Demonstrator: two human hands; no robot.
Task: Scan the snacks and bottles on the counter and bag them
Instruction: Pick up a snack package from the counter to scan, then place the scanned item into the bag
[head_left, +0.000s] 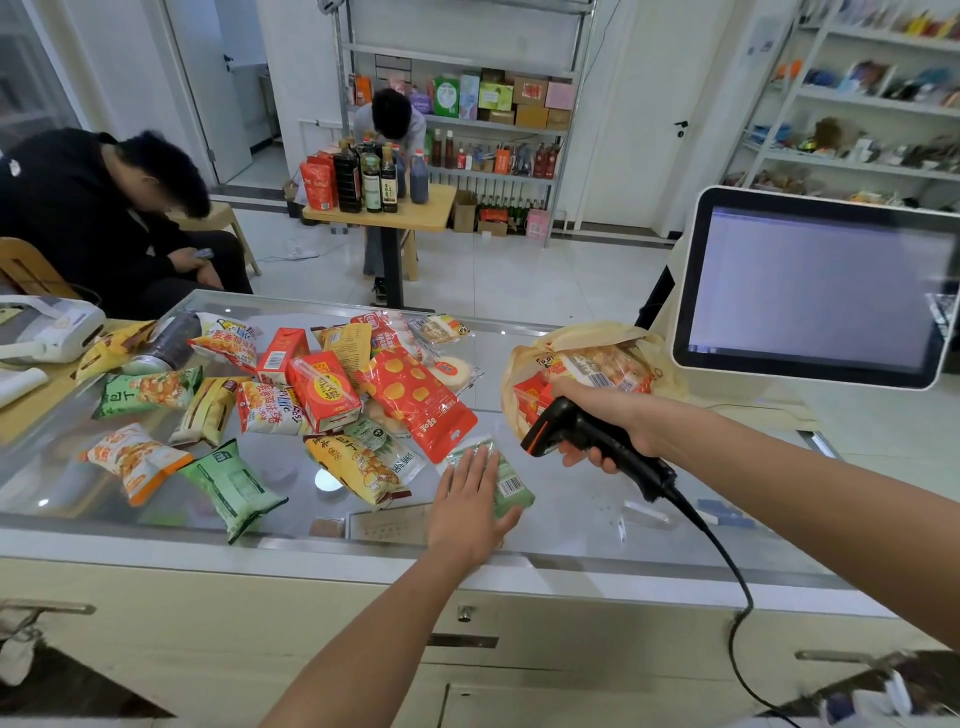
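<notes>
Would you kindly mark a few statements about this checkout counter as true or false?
1. The right hand grips the barcode scanner. True.
2. The left hand lifts a red carton. False: it rests flat on a green packet on the counter.
3. The plastic bag is empty. False: it holds snack packs.
4. The monitor is lit. True.

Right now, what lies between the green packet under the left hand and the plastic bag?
The black scanner, held by the right hand; head view.
</notes>
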